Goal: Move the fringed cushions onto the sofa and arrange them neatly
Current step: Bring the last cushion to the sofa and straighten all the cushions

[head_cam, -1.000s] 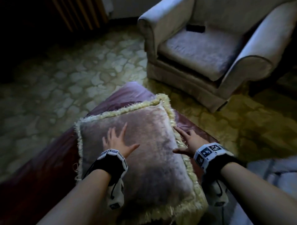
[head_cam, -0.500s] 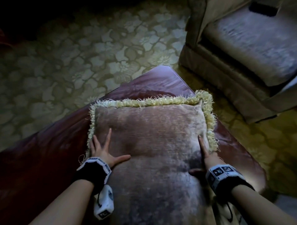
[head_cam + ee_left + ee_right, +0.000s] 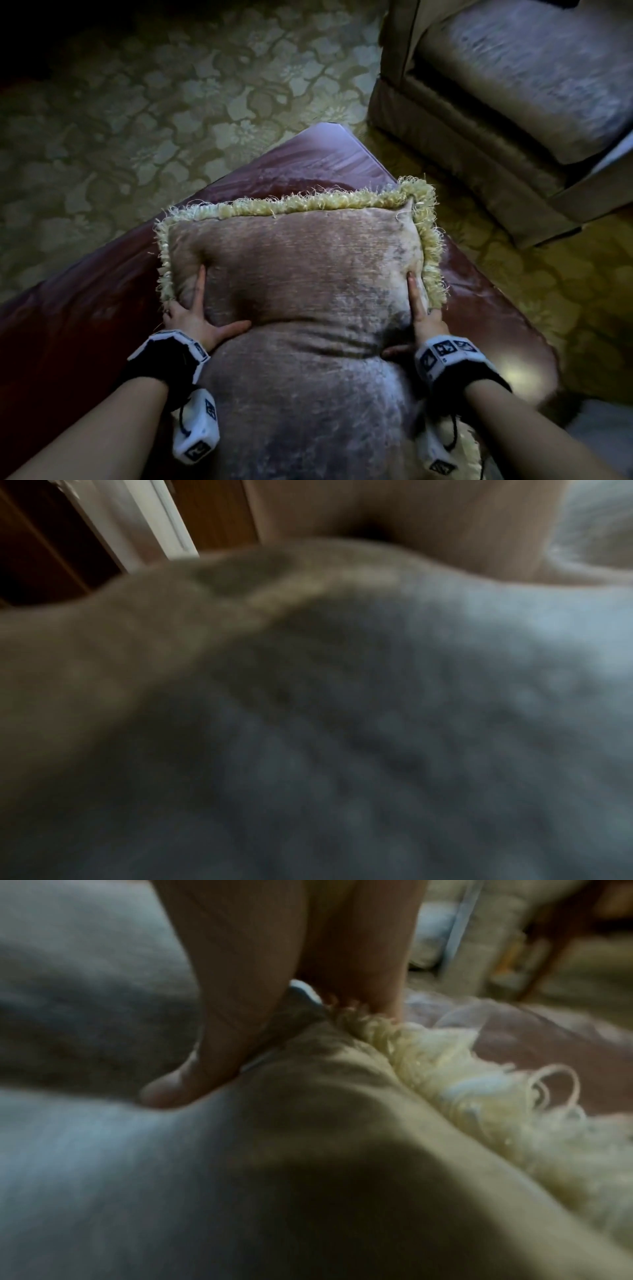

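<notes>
Dark reddish-brown glossy bench [image 3: 85, 318], corner pointing away toward the armchair [image 3: 513, 102]. Fringed cushion [image 3: 308, 274] lying directly on it, cream fringe along far and side edges, right fringe overhanging near the bench's right edge. Bench and armchair both standing on pale floral-patterned floor [image 3: 171, 102], near each other, not touching.

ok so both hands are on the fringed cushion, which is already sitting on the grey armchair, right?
Not the armchair. In the head view the fringed cushion lies on the dark red surface, apart from the grey armchair. Left hand and right hand are both on it.
</notes>
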